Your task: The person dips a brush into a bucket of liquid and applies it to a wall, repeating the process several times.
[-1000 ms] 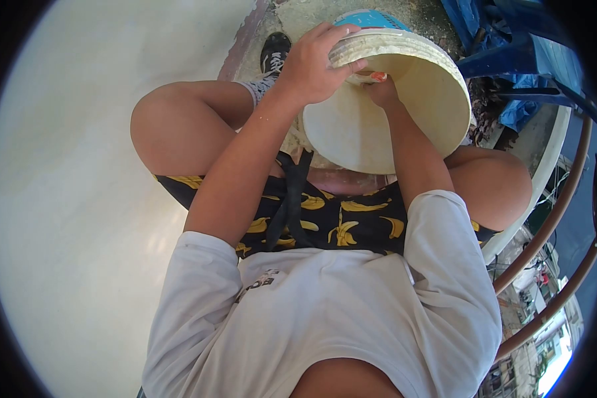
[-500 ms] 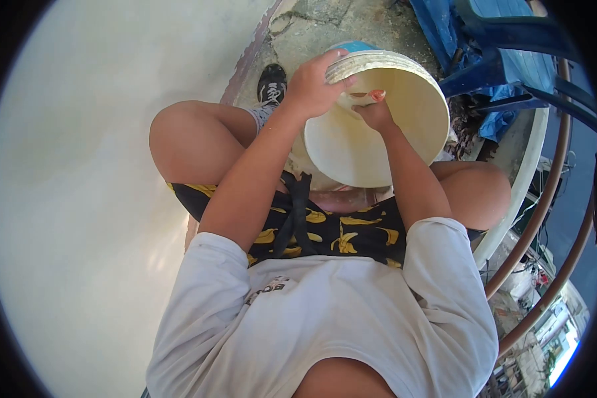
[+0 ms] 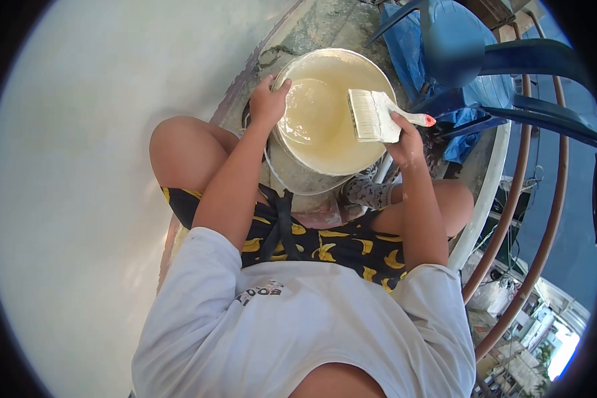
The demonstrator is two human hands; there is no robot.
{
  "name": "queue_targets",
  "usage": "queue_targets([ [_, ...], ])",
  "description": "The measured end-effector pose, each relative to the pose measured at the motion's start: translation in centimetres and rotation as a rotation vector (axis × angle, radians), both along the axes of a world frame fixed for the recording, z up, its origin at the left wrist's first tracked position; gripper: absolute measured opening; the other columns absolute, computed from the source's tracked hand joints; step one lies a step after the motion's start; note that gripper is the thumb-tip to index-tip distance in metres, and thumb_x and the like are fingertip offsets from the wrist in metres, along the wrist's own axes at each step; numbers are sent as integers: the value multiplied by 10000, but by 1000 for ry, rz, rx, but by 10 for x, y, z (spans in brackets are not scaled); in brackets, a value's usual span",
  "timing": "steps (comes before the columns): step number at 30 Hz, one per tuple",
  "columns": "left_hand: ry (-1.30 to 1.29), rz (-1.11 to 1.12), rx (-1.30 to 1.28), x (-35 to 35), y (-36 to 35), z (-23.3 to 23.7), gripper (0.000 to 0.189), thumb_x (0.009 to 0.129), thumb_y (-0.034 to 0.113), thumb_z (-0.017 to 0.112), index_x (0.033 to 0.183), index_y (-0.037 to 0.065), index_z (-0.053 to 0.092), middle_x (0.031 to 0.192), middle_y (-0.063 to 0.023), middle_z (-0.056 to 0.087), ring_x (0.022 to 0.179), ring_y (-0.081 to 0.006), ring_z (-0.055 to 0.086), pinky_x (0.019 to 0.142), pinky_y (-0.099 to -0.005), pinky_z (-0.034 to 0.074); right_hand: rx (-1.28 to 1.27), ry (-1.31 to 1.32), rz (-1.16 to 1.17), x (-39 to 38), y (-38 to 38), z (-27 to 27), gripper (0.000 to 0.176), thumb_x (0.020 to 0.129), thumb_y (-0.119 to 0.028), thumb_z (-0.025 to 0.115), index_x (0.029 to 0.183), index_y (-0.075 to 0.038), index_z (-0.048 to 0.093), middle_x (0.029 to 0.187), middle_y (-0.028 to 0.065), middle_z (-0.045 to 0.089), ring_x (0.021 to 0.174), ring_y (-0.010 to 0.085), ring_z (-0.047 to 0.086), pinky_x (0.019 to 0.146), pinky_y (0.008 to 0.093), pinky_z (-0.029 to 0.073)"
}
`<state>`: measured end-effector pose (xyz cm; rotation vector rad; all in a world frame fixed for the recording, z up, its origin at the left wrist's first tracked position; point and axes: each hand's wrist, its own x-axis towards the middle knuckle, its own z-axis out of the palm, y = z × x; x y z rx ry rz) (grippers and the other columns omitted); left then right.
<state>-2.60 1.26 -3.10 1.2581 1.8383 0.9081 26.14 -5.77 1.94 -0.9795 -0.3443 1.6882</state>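
Head view, just the one: grasping left rim of a wide, round, cream-white, plastic-looking bucket [image 3: 326,66] with left hand [image 3: 266,103], thumb over the lip, rest of the grip mostly hidden outside. Grasping a broad, flat, cream-coated brush [image 3: 377,117] in right hand [image 3: 406,143], thumb on top near the neck, fingers underneath. Sighting brush at right side of bucket mouth, bristles over the opening, pale, red-tipped handle [image 3: 415,119] pointing out past the rim; can't tell if touching the rim. Judging brush light, stiff in the handle, soft in the bristles, not fragile, maybe head-heavy from the wet coating. Expecting slip where wet, so best held at neck or handle, clear of bristles. Judging bucket fairly stiff, heavier than the brush, liable to slosh given the pale, glossy, wet layer [image 3: 306,109] at the bottom. Best taken by opposite sides of the rim, or by the thin, pale, curved bail [image 3: 302,194] at the near side. Versus half a second ago: seeing bucket mouth-up instead of tipped toward the body, blue label gone from sight, wet layer now showing, brush up at the mouth instead of down inside; seeing left hand still on the rim.
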Motion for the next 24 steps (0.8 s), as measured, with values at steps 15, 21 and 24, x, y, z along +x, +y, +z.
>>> queue_targets([
  [15, 15, -298, 157, 10, -33, 13, 466, 796, 335, 673, 1178, 94, 559, 953, -214, 650, 896, -354, 633, 771, -387, 490, 727, -1334, 641, -37, -8, -72, 322, 671, -28, 676, 985, -96, 695, 1015, 110, 671, 893, 282, 639, 818, 348, 501],
  [21, 23, -448, 237, 24, -44, 29, 446, 776, 281, 693, 1156, 82, 568, 967, -193, 648, 894, -357, 628, 764, -393, 496, 278, -1235, 463, -37, 9, -153, 243, 723, -18, 684, 957, -81, 701, 918, 93, 688, 817, 210, 647, 737, 312, 513],
  [24, 48, -498, 422, 31, -46, 18, 442, 763, 260, 709, 1141, 74, 575, 962, -191, 645, 890, -360, 626, 757, -399, 499, 215, -1171, 425, -30, 15, -214, 261, 718, -56, 709, 977, -90, 694, 935, 68, 684, 851, 190, 636, 778, 313, 501],
])
